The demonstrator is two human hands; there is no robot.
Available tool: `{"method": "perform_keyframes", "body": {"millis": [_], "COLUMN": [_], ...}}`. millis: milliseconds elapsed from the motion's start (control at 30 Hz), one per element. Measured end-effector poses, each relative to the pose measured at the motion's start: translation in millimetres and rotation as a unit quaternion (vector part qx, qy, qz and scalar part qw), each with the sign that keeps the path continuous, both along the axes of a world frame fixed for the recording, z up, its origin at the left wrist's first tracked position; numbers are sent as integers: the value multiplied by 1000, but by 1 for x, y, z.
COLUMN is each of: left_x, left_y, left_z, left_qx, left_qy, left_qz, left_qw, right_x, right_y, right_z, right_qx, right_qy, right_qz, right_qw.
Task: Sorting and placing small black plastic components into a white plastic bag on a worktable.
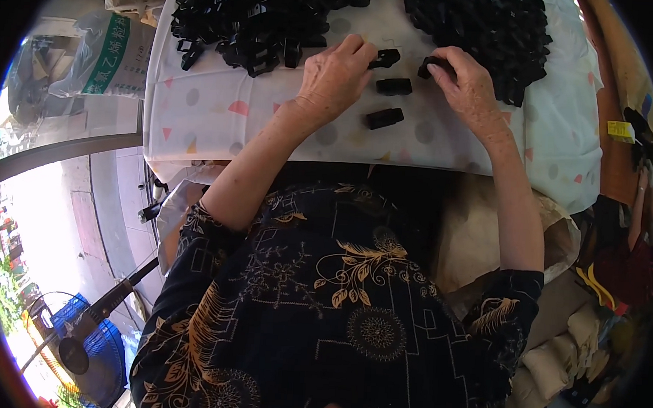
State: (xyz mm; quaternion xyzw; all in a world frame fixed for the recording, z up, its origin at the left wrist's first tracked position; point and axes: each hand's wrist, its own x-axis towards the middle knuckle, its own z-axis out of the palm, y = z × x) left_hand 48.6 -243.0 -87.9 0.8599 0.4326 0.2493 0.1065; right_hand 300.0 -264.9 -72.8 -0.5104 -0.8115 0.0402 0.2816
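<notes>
My left hand (337, 75) is closed at the fingertips on a small black plastic part (385, 57), just right of the left pile. Across from it, my right hand (466, 82) pinches another black plastic part (427, 66) between thumb and fingers, which hide much of it. Between the hands, a short black block (394, 86) lies on the cloth. A second black block (385, 118) rests a little nearer to me. A heap of black plastic parts (251, 23) lies beyond my left hand, and another heap (490, 35) beyond my right.
A white cloth patterned with coloured shapes (447, 147) covers the table. An open bag (561, 231) sits below its right front edge. To the left stand a printed plastic sack (116, 56) and a fan (86, 343). Beige bundles (551, 363) lie at lower right.
</notes>
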Motion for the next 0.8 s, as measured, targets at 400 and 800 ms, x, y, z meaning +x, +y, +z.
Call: {"method": "perform_keyframes", "body": {"millis": [400,800], "left_x": [3,14], "left_y": [-1,9], "left_z": [-7,1], "left_qx": [-47,-131], "left_qy": [-32,-26], "left_qz": [5,-20], "left_qw": [998,991], "right_x": [4,-11], "right_y": [-17,-11], "right_z": [5,11], "right_qx": [-155,-76], "right_qy": [67,146], "right_qz": [8,24], "right_qw": [986,986]}}
